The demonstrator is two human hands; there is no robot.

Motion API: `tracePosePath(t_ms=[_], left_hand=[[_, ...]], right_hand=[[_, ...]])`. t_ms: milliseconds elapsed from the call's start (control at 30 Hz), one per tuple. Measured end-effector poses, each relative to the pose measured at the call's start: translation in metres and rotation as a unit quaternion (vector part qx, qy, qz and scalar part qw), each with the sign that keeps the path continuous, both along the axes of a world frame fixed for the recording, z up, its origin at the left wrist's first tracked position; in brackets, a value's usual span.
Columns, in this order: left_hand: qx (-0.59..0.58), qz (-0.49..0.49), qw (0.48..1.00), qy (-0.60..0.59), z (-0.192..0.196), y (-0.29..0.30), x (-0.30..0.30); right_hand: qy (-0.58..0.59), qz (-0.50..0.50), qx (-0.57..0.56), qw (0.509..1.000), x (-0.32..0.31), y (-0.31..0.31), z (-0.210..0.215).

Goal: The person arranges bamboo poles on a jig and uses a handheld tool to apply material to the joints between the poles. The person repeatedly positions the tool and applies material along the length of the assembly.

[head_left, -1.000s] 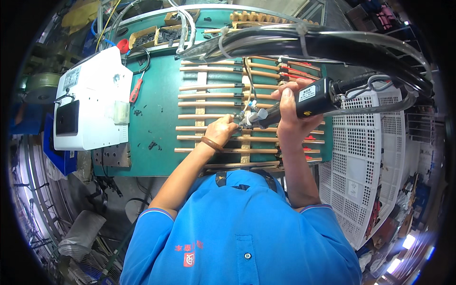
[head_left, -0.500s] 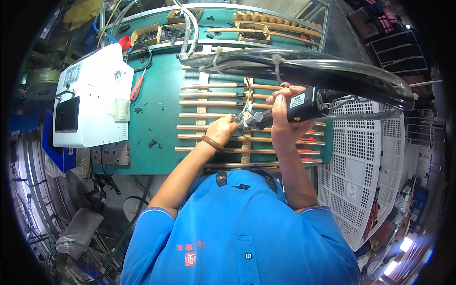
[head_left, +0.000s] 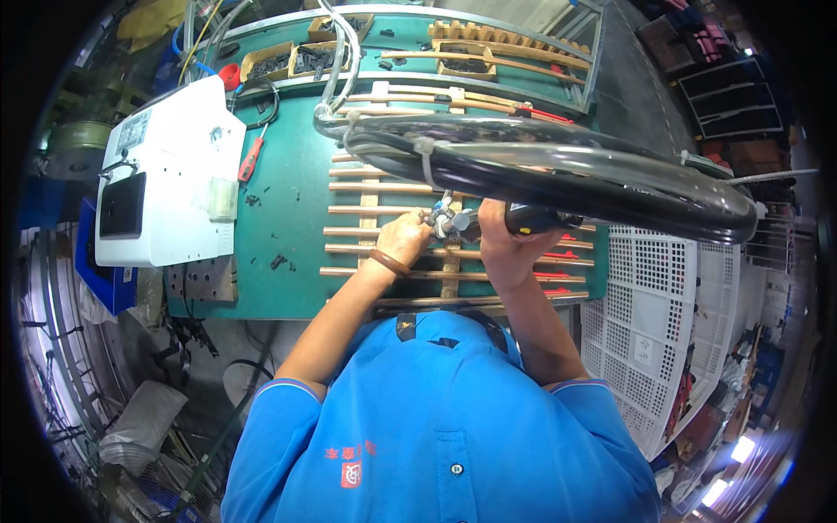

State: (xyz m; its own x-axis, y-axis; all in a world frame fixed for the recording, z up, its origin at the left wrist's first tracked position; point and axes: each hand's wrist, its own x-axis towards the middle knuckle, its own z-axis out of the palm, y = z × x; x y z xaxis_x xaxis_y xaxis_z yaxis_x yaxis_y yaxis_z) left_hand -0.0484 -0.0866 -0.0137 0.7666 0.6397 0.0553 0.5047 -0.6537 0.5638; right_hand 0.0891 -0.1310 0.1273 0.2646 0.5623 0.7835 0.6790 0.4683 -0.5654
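Right hand (head_left: 506, 248), now swung nearer, grips a black power driver (head_left: 532, 218) clamped to wooden slats (head_left: 375, 231) mid-bench; left hand (head_left: 405, 240) pinches its tip, so fastening continues beneath the thick black hose (head_left: 558, 170).

Bright, even overhead light across the green bench (head_left: 288, 209); soft, short shadows only. Mild glare on the white box (head_left: 166, 174) left of the bench and along the black hose (head_left: 558, 174) above it. Sharp at centre, slightly soft outward. Strong fisheye bending and black vignette beyond the bench edges.
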Motion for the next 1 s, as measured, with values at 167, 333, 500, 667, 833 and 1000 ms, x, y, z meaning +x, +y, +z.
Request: tracePosePath(t_ms=[167, 333, 500, 667, 833, 1000], left_hand=[[0.059, 0.015, 0.996, -0.062, -0.024, 0.001, 0.003], [0.057, 0.006, 0.996, -0.066, -0.025, 0.003, 0.006], [0.056, 0.01, 0.995, -0.078, -0.025, 0.003, 0.006], [-0.019, 0.04, 0.98, -0.194, -0.026, 0.001, 0.002], [-0.183, 0.087, 0.911, -0.359, -0.037, -0.004, 0.0], [-0.007, 0.053, 0.973, -0.222, -0.022, -0.002, -0.003]], right_hand=[[0.039, 0.037, -0.086, 0.995, 0.013, -0.013, -0.035], [-0.136, -0.146, -0.036, 0.979, -0.003, -0.008, -0.013], [-0.081, -0.113, -0.042, 0.989, -0.004, -0.009, -0.015], [-0.017, 0.027, -0.003, 0.999, -0.002, -0.008, -0.014], [0.056, 0.124, -0.035, 0.99, -0.003, -0.012, -0.016], [0.039, 0.161, -0.074, 0.983, -0.002, -0.017, -0.03]])
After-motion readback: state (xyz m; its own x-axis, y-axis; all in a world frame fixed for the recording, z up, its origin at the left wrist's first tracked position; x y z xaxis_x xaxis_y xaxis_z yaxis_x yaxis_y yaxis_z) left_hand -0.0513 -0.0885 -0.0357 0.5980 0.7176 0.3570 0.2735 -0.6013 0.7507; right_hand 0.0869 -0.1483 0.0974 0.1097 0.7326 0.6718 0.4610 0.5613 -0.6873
